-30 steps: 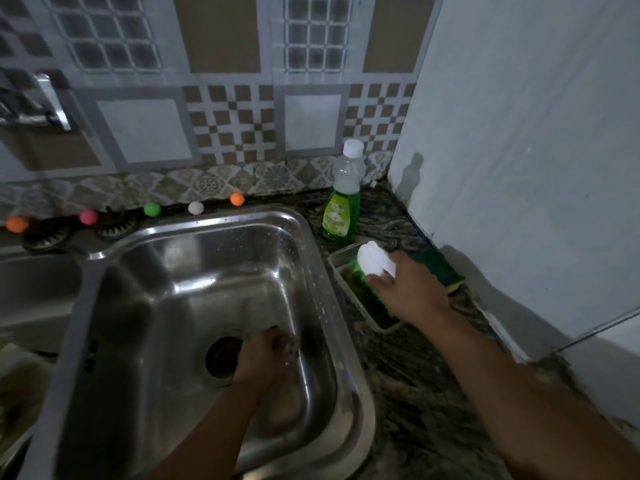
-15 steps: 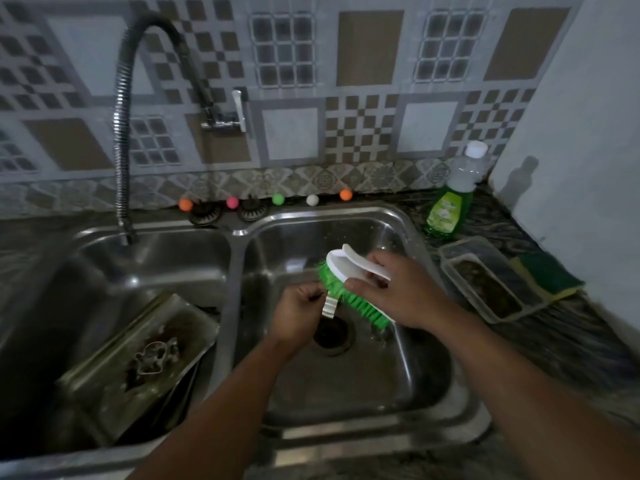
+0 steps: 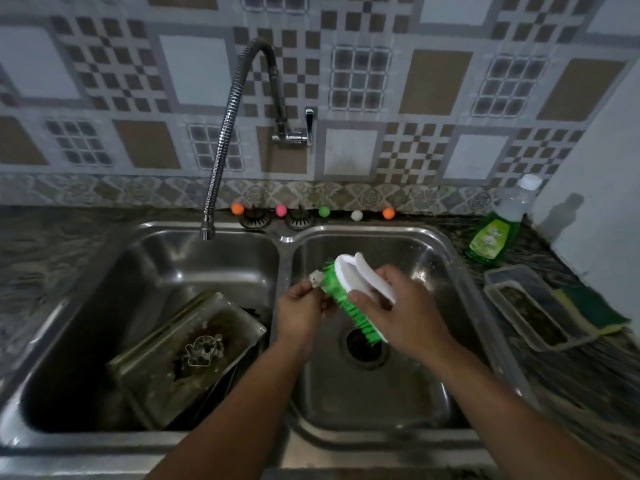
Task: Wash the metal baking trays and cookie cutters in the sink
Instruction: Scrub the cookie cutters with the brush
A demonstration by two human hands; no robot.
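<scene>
Brush (image 3: 349, 289) is now off the tabletop and on the cutter (image 3: 316, 277): your right hand (image 3: 398, 306) grips it, left hand (image 3: 299, 306) fingers pinch the cutter (over right basin). Scrubbing starts; tray (image 3: 166, 368) waits well left.

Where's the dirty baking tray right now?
Head view: the baking tray leans in the left basin, a cookie cutter on it, left of both hands.

Dark counter (image 3: 52, 258): bottle (image 3: 498, 226), tub (image 3: 498, 289), sponge (image 3: 588, 310).
</scene>
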